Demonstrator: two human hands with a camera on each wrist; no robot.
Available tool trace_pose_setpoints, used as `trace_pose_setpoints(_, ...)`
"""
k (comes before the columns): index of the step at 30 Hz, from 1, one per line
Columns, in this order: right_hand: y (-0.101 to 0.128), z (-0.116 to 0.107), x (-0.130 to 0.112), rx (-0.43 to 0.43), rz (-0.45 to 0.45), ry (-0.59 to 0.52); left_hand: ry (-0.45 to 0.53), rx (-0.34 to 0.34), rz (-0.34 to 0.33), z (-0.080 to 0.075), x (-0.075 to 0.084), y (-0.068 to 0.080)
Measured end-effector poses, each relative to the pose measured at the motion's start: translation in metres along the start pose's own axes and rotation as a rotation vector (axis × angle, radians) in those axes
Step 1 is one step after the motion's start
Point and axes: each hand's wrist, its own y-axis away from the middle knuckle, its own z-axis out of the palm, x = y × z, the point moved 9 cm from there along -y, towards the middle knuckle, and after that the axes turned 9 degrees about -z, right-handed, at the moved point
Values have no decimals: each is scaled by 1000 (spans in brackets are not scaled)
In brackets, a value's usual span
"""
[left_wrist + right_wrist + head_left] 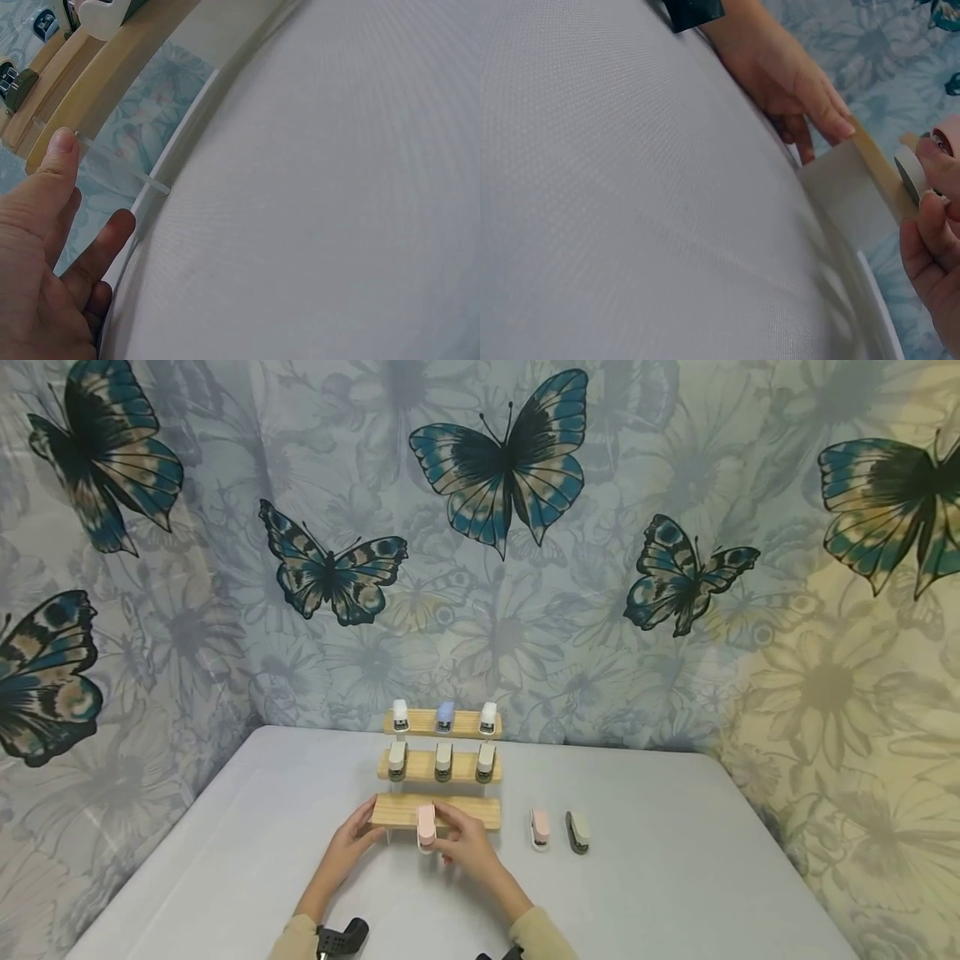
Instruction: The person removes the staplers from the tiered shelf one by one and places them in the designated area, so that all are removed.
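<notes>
A pink mini stapler (426,825) is upright at the front edge of the lowest wooden shelf (393,811) of a three-step stand. My right hand (468,843) pinches it between thumb and fingers. At the shelf's left end, my left hand (348,843) holds the wood; in the left wrist view its thumb (64,142) presses the shelf edge. The right wrist view shows part of the pink stapler (949,133) at its right border, with the right fingers beside the shelf. Whether the stapler's base fully rests on the wood, I cannot tell.
Staplers in white and blue (445,717) stand on the top shelf, cream ones (443,762) on the middle shelf. Right of the stand, another pink stapler (540,828) and a green-grey stapler (577,832) sit on the white table (660,877). Butterfly-print cloth (525,635) hangs behind.
</notes>
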Motion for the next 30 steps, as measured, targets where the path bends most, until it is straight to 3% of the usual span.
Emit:
trace_pose_setpoints(7, 3, -4, 7, -7, 26, -10, 35, 10, -18, -4, 1, 2)
trace_pose_setpoints(16, 13, -25, 39, 17, 66, -29, 63, 2, -40, -3, 0, 3)
trace_pose_setpoints(24, 19, -33, 45, 24, 83, 32, -13, 30, -56, -6, 1, 4)
trace_pose_setpoints(30, 24, -45, 44, 51, 89, 29, -9, 25, -52, -4, 2, 2)
